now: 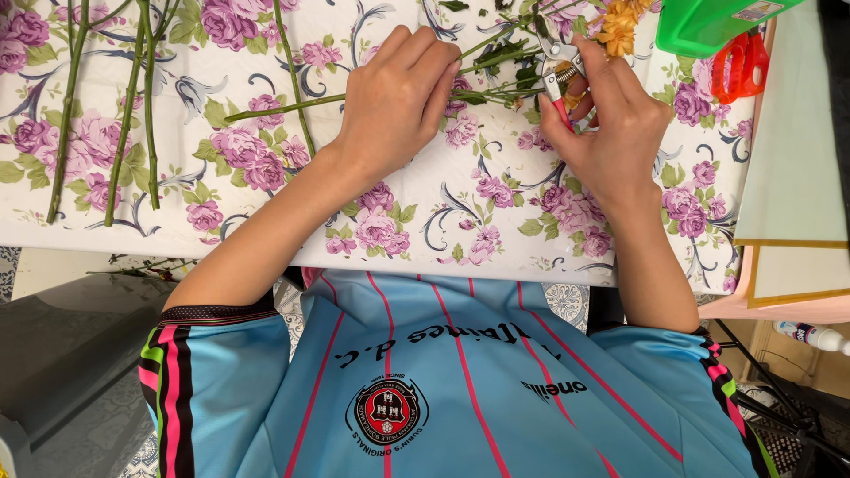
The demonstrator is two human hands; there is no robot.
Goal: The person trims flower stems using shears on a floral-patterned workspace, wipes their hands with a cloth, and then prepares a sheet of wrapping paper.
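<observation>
Floral tablecloth (372,221) — stem (292,106), pruners (560,75), hands

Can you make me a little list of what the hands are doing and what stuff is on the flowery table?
left hand: pressing down on a green flower stem
right hand: holding small red-handled pruning shears, blades at the stem's leafy end
flower: an orange bloom just past the shears
table: covered by a white tablecloth with purple roses
spare stems: bare green stems lying at the far left
top right corner: red scissors beside a green plastic container
</observation>
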